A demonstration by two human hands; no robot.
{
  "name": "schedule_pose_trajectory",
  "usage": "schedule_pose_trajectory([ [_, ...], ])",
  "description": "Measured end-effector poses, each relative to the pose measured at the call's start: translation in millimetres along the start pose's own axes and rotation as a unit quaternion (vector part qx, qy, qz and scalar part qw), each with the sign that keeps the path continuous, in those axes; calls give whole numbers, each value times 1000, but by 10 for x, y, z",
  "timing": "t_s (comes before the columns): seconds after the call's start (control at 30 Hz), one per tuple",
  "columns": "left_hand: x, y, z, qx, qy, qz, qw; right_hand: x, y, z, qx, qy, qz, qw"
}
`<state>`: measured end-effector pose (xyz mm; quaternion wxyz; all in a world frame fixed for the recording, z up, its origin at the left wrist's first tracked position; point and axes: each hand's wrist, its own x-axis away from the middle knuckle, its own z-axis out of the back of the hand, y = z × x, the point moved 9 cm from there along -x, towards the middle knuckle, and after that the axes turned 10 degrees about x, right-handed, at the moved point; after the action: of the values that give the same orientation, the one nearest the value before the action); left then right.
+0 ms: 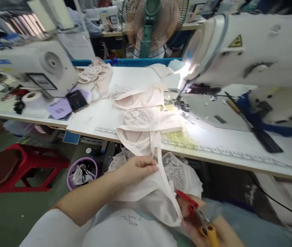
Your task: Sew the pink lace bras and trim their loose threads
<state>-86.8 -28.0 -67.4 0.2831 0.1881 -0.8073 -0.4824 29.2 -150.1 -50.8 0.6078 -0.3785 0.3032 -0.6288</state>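
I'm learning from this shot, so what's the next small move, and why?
Perhaps slide the left hand down the cloth's edge, toward the red-and-yellow tool, to steady it. The left hand pinches that edge higher up, while the right hand grips the tool beside its lower end.

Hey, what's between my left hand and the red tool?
The pale garment: its edge, pinched in your left hand, runs down toward the red tool, as the head view shows.

Right hand point(223, 230): blurred, partly hidden by red-and-yellow tool point(192, 215) | fan point(147, 32): blades blurred, top cropped | red stool point(40, 156): cropped at left edge | label point(42, 81): print illegible
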Motion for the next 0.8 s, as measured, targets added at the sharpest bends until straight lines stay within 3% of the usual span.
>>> schedule_pose_trajectory([
  [0.1,72,-126,-2,153,30,68,985,-27,-120,-91,-44,-33,-9,998],
  [0.2,88,-38,-22,114,43,60,991,-75,-232,-88,-56,-46,13,997],
  [0.37,50,-156,-219,75,-77,143,984,-180,-439,20,-48,-82,86,992],
  [0.47,92,-182,-211,94,-117,152,977,-317,-515,118,-58,-146,89,984],
  [0.67,304,-17,-262,89,-215,130,964,-457,-223,198,17,-337,11,941],
  [0.8,315,20,-286,71,-229,117,964,-583,-179,149,79,-394,34,915],
])
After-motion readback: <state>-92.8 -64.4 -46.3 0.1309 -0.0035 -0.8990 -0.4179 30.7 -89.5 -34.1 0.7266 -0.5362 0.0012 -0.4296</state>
